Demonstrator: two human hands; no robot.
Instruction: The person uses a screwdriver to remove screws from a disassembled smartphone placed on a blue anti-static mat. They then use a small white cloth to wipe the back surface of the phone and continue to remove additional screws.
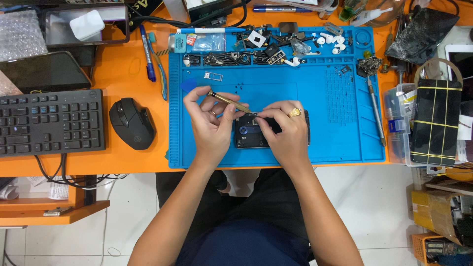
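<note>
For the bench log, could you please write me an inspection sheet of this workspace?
Surface: orange desk with a blue mat on it.
Job's things: opened phone on the mat; slim screwdriver.
Clutter: small parts in the mat's top trays, pens, tweezers.
Hands: left hand holds the screwdriver; right hand rests on the phone.
Cables: black leads under the keyboard.
Surroundings: mouse, tablet, white tiled floor.

Left hand (pixel 209 123) holds a screwdriver (pixel 231 103); right hand (pixel 286 129) steadies an opened phone (pixel 249 134) near the blue mat's (pixel 335 123) front edge.
</note>
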